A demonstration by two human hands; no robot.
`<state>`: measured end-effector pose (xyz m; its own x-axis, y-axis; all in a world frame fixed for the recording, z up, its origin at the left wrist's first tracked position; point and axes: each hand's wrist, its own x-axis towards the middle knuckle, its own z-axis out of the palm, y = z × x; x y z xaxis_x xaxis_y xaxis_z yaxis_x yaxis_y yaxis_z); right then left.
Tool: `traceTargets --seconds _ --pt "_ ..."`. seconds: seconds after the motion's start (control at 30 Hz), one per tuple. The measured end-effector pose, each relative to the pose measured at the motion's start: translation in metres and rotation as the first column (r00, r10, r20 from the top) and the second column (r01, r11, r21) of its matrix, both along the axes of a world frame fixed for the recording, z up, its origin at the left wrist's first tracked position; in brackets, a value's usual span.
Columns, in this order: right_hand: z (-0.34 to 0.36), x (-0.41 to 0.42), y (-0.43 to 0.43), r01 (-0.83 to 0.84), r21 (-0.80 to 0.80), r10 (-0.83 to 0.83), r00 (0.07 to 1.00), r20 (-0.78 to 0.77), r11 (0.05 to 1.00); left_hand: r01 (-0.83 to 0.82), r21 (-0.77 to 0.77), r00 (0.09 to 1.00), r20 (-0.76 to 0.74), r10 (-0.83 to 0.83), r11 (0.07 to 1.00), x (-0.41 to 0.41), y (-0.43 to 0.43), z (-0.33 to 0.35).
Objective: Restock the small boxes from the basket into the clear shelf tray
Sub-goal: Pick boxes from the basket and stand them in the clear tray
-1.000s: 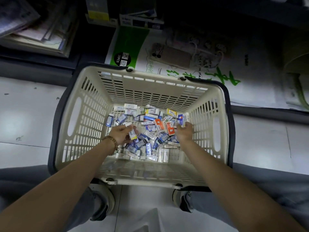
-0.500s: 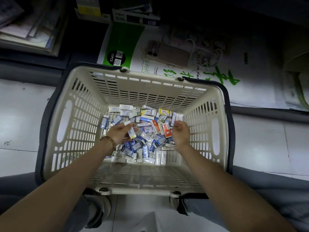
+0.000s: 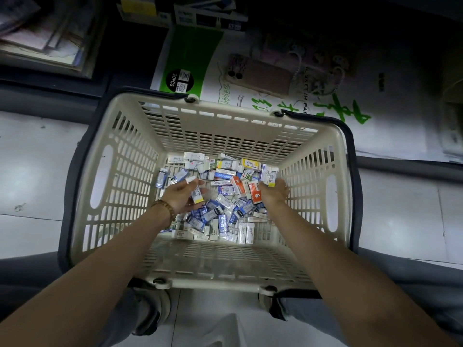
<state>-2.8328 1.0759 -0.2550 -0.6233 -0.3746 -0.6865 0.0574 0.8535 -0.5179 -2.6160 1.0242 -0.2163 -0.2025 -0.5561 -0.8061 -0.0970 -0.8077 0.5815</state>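
Note:
A cream plastic basket (image 3: 120, 176) with dark handles stands on the floor between my feet. Its bottom is covered with several small boxes (image 3: 220, 201), mostly white and blue, a few orange. My left hand (image 3: 179, 196), with a bead bracelet at the wrist, is inside the basket and holds a small white box with a yellow end (image 3: 196, 195). My right hand (image 3: 274, 192) is inside at the right and grips small white-and-blue boxes (image 3: 269, 175) at its fingertips. The clear shelf tray is not in view.
A flat green-and-white printed pack (image 3: 200, 53) lies on the dark low shelf beyond the basket, with a pink phone (image 3: 260, 76) on it. Stacked papers (image 3: 42, 33) sit at the upper left. Light floor tiles (image 3: 32, 171) flank the basket. My shoes (image 3: 160, 306) touch its near rim.
My right hand has lifted small boxes off the pile at the right. My left hand keeps its box and has barely moved. The camera has shifted slightly.

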Motion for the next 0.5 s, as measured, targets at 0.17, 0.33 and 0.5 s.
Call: traceTargets --seconds 0.17,0.33,0.5 --pt "-0.004 0.011 -0.013 -0.031 -0.043 0.028 0.998 -0.058 0.999 0.008 0.021 0.999 0.031 -0.009 1.000 0.000 0.006 0.002" --pt "-0.004 -0.002 -0.014 0.038 -0.050 -0.035 0.998 0.053 0.998 -0.009 0.034 1.000 0.026 0.008 0.999 0.002 0.003 -0.001" --pt "0.024 -0.002 -0.003 -0.156 -0.340 0.127 0.986 -0.106 0.928 -0.021 0.058 1.000 0.000 0.021 0.998 -0.001 0.002 0.001"
